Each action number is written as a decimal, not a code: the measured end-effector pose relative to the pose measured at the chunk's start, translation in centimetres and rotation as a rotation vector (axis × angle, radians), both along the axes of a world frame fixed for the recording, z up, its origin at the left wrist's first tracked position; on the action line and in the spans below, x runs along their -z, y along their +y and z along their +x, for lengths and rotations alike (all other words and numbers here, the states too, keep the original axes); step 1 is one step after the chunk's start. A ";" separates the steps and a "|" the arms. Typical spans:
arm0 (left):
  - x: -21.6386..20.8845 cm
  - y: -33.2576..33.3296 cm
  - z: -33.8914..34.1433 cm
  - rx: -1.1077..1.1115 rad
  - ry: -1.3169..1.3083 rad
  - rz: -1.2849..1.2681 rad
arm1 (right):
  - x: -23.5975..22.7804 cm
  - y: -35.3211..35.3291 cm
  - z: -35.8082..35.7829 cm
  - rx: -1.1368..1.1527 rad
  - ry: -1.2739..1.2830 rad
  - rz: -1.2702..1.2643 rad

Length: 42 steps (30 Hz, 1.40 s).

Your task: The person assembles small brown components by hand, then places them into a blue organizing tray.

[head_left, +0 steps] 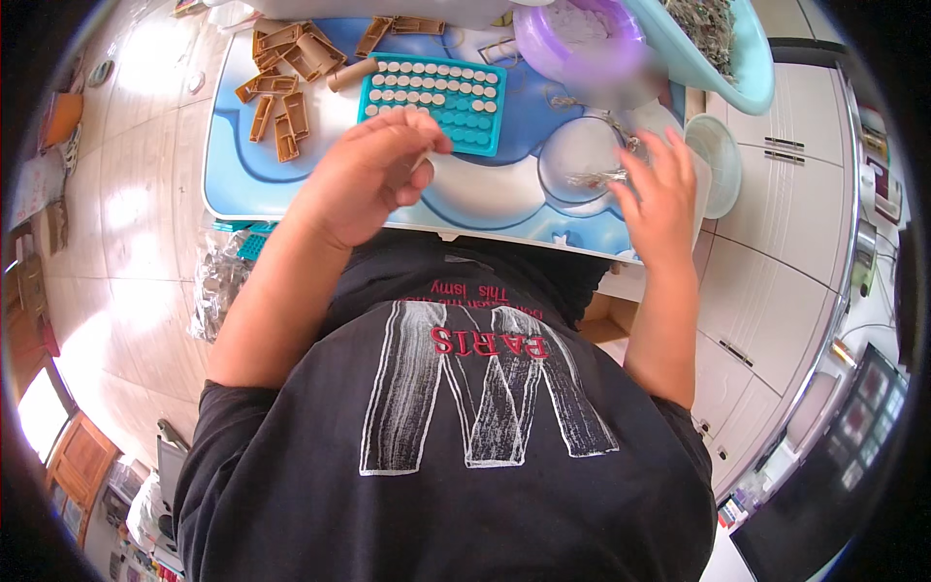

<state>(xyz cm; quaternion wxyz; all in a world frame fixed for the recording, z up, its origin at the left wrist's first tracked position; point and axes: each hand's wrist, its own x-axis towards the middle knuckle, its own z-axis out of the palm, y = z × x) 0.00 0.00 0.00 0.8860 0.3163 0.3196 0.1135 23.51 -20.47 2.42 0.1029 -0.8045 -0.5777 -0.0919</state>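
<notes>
My left hand (378, 175) hovers by the front left corner of a teal tray (470, 145), its fingers curled in a pinch. A whitish bit shows at the fingertips, too small to name. Rows of small white round pieces (422, 82) fill most of the tray; several teal wells at its front right hold none. On the right, my right hand (659, 184) has its fingers spread, the tips beside a bunch of thin silvery strands (596, 178). Those strands lie over a round pale dish (572, 160). Whether the fingertips touch them, I cannot tell.
Brown plastic holders (281, 102) lie heaped at the table's left, a brown tube (351, 75) beside the tray. Behind stands a purple basin (529, 44) with white powdery stuff. A light teal tub (756, 73) of dark stringy bits and a pale bucket (722, 179) flank the table's right.
</notes>
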 end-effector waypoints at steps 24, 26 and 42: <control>-1.0 -5.3 6.2 0.285 0.006 0.123 | -0.3 2.1 -5.8 0.305 1.769 0.745; -1.5 -5.3 7.3 0.287 0.050 0.159 | 0.3 1.8 -5.2 0.260 1.751 0.731; -1.1 -6.5 11.8 0.336 0.084 0.121 | 2.1 0.3 -2.6 0.274 1.408 0.734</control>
